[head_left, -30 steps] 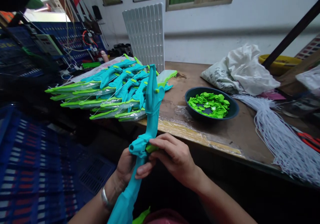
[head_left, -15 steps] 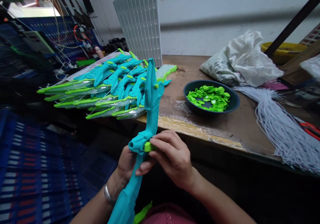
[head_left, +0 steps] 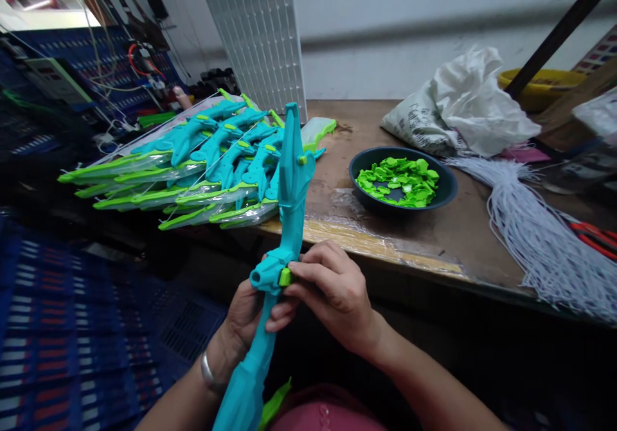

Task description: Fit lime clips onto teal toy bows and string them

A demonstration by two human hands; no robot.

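Observation:
A turquoise plastic toy bow [head_left: 292, 219] stands tilted in front of me, its lower end close to my body. My left hand [head_left: 242, 315] is closed round its middle from behind, fingers partly hidden by the bow. Thumb and fingers of my right hand [head_left: 337, 290] pinch a small green plastic piece [head_left: 286, 277] against the bow's side, beside a short round tube. Other right-hand fingers touch the bow just below. Higher up, a green button-like part [head_left: 303, 160] sits on the bow. A green strip [head_left: 276, 406] shows near my lap.
A pile of turquoise and green bows [head_left: 207, 155] lies on the table [head_left: 332, 225] at left. A dark bowl [head_left: 453, 190] holds green pieces. Further right are a white sack [head_left: 463, 103], a bundle of white strings [head_left: 525, 238] and red-handled pliers [head_left: 595, 237]. Blue crates [head_left: 72, 334] stand lower left.
The camera view has shifted slightly. The green piece appears closer in against the bow's side, with my right fingers still on it. My left hand keeps its hold.

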